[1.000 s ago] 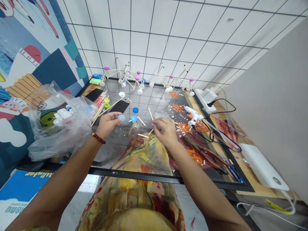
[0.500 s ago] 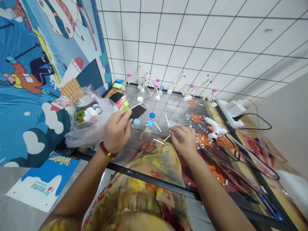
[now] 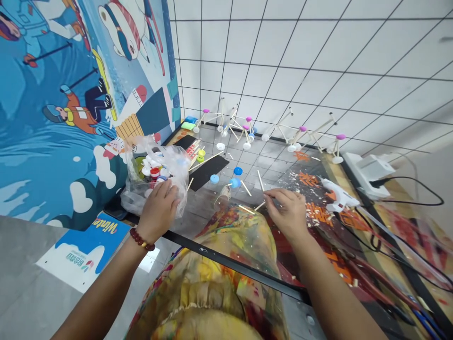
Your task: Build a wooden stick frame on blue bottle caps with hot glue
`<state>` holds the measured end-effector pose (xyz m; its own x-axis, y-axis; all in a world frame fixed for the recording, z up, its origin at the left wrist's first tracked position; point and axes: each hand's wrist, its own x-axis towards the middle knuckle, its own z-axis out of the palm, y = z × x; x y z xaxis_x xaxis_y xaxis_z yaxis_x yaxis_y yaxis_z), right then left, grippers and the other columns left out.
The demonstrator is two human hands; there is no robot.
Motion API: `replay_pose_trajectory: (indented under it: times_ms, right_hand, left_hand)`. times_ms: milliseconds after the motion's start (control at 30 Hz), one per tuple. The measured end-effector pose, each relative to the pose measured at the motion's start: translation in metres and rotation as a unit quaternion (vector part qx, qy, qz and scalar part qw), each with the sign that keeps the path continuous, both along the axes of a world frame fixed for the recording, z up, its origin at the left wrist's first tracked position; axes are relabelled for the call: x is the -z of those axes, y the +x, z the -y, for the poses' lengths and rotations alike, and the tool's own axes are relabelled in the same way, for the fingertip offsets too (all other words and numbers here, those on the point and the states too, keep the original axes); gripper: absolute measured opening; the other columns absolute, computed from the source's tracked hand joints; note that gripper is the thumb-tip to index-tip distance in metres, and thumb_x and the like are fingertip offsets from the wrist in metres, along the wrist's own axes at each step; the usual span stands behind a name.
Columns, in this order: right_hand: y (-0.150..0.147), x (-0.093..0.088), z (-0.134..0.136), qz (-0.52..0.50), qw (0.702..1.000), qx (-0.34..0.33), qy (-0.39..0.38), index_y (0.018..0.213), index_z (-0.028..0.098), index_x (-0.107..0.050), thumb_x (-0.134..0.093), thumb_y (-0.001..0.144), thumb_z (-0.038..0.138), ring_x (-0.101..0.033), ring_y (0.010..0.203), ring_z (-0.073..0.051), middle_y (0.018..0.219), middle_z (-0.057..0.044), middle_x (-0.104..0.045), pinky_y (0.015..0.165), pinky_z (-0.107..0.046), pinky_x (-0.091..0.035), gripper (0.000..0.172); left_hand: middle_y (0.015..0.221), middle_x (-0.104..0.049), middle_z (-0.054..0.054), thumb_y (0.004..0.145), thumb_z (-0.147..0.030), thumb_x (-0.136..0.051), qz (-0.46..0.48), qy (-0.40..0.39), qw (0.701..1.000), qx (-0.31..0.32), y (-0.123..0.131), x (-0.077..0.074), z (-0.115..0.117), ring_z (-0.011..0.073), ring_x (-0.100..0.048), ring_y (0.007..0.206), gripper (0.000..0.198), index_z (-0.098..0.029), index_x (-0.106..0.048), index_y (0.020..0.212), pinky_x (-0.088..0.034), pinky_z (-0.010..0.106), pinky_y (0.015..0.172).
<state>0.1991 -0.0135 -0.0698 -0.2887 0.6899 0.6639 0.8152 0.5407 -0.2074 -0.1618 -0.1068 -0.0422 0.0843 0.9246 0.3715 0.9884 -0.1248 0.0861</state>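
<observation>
My left hand (image 3: 159, 208) reaches into the clear plastic bag (image 3: 166, 165) of bottle caps at the table's left edge, fingers curled into its opening; what they hold is hidden. My right hand (image 3: 287, 211) rests on the glass table (image 3: 219, 222), fingers pinched on a thin wooden stick (image 3: 260, 205). Between the hands lie a light blue cap (image 3: 214, 178), a darker blue cap (image 3: 238, 171), a cap on a stick (image 3: 234, 182) and loose sticks (image 3: 261, 180).
Stick-and-cap models (image 3: 244, 127) stand in a row along the tiled wall. A white glue gun (image 3: 336, 197) lies right of my hand, its cable running to a power strip (image 3: 368, 170). A black sheet (image 3: 208, 170) and a bundle of sticks (image 3: 193, 150) lie near the bag.
My left hand let go of the light blue cap, which now lies on the table, and moved left into the plastic bag. The view swung left. My right hand stayed put.
</observation>
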Motion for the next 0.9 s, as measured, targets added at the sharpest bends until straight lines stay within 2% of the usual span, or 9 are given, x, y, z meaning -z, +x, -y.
replay_pose_trajectory:
  times_ms: [133, 200, 300, 367, 500, 633, 767, 833, 900]
  right_hand:
    - [0.001, 0.001, -0.001, -0.002, 1.0, 0.001, 0.007, 0.088, 0.024, -0.069, -0.059, 0.091, 0.025, -0.069, 0.083, -0.02, 0.09, -0.001, -0.077, 0.083, -0.038, -0.036, 0.011]
    - [0.001, 0.001, -0.001, 0.004, 1.0, 0.002, 0.01, 0.088, 0.024, -0.069, -0.059, 0.091, 0.025, -0.069, 0.083, -0.02, 0.09, -0.001, -0.077, 0.083, -0.038, -0.035, 0.011]
    - [0.0, 0.0, -0.001, 0.009, 1.0, 0.002, 0.011, 0.088, 0.024, -0.069, -0.058, 0.092, 0.026, -0.069, 0.083, -0.021, 0.089, -0.001, -0.077, 0.083, -0.038, -0.035, 0.012]
    - [0.0, -0.001, 0.0, 0.009, 1.0, 0.002, 0.009, 0.088, 0.024, -0.069, -0.058, 0.092, 0.026, -0.069, 0.083, -0.021, 0.089, -0.001, -0.077, 0.084, -0.039, -0.035, 0.012]
    - [0.0, -0.002, 0.0, 0.008, 1.0, -0.001, 0.004, 0.088, 0.024, -0.069, -0.058, 0.091, 0.025, -0.069, 0.083, -0.021, 0.089, -0.001, -0.077, 0.085, -0.039, -0.035, 0.011]
    - [0.002, -0.001, 0.0, 0.01, 1.0, 0.0, 0.006, 0.089, 0.024, -0.069, -0.058, 0.09, 0.024, -0.068, 0.083, -0.021, 0.089, -0.002, -0.077, 0.085, -0.04, -0.035, 0.011]
    - [0.002, 0.001, -0.001, 0.019, 1.0, -0.006, 0.008, 0.089, 0.024, -0.069, -0.059, 0.09, 0.024, -0.068, 0.081, -0.02, 0.089, -0.001, -0.077, 0.085, -0.04, -0.034, 0.011]
    - [0.002, 0.001, -0.001, 0.028, 1.0, -0.012, 0.008, 0.089, 0.024, -0.069, -0.059, 0.091, 0.025, -0.067, 0.079, -0.02, 0.088, -0.001, -0.077, 0.085, -0.039, -0.034, 0.011]
    - [0.002, 0.001, -0.001, 0.035, 0.999, -0.013, 0.01, 0.089, 0.023, -0.069, -0.058, 0.092, 0.026, -0.066, 0.077, -0.02, 0.087, -0.001, -0.077, 0.085, -0.039, -0.034, 0.011]
  left_hand:
    - [0.122, -0.068, 0.014, 0.099, -0.031, -0.039, 0.03, 0.001, 0.999, -0.013, -0.007, -0.006, 0.007, 0.0286, -0.061, 0.115, 0.037, -0.017, -0.062, 0.124, -0.049, 0.044, 0.1]
    - [0.117, -0.07, 0.013, 0.098, -0.026, -0.039, 0.011, -0.026, 1.0, 0.003, -0.008, -0.004, 0.01, 0.0275, -0.063, 0.111, 0.034, -0.017, -0.063, 0.12, -0.05, 0.042, 0.097]
    - [0.119, -0.068, 0.016, 0.092, -0.017, -0.045, -0.052, -0.069, 0.995, 0.047, -0.003, 0.0, 0.014, 0.0302, -0.059, 0.119, 0.03, -0.015, -0.068, 0.111, -0.045, 0.045, 0.105]
    - [0.121, -0.066, 0.019, 0.088, -0.014, -0.046, -0.078, -0.074, 0.993, 0.043, 0.002, 0.004, 0.016, 0.0336, -0.055, 0.124, 0.031, -0.012, -0.068, 0.111, -0.042, 0.05, 0.108]
    - [0.126, -0.064, 0.02, 0.086, -0.009, -0.044, -0.049, -0.062, 0.996, 0.044, 0.003, 0.013, 0.018, 0.0324, -0.054, 0.127, 0.039, -0.012, -0.065, 0.119, -0.04, 0.051, 0.111]
    - [0.125, -0.065, 0.017, 0.083, -0.005, -0.041, 0.031, -0.002, 1.0, -0.007, -0.004, 0.018, 0.021, 0.0285, -0.06, 0.119, 0.048, -0.014, -0.057, 0.127, -0.049, 0.044, 0.102]
    - [0.114, -0.065, 0.017, 0.089, -0.015, -0.041, 0.08, 0.063, 0.991, -0.083, -0.009, 0.007, 0.011, 0.0292, -0.064, 0.107, 0.037, -0.015, -0.059, 0.122, -0.054, 0.04, 0.087]
    - [0.119, -0.062, 0.017, 0.087, -0.017, -0.045, 0.058, 0.044, 0.991, -0.114, -0.009, -0.002, -0.001, 0.0308, -0.064, 0.104, 0.037, -0.016, -0.06, 0.121, -0.054, 0.039, 0.08]
    - [0.125, -0.059, 0.018, 0.081, -0.013, -0.048, 0.023, -0.01, 0.991, -0.128, -0.007, -0.01, -0.014, 0.0313, -0.066, 0.099, 0.04, -0.016, -0.064, 0.118, -0.053, 0.039, 0.073]
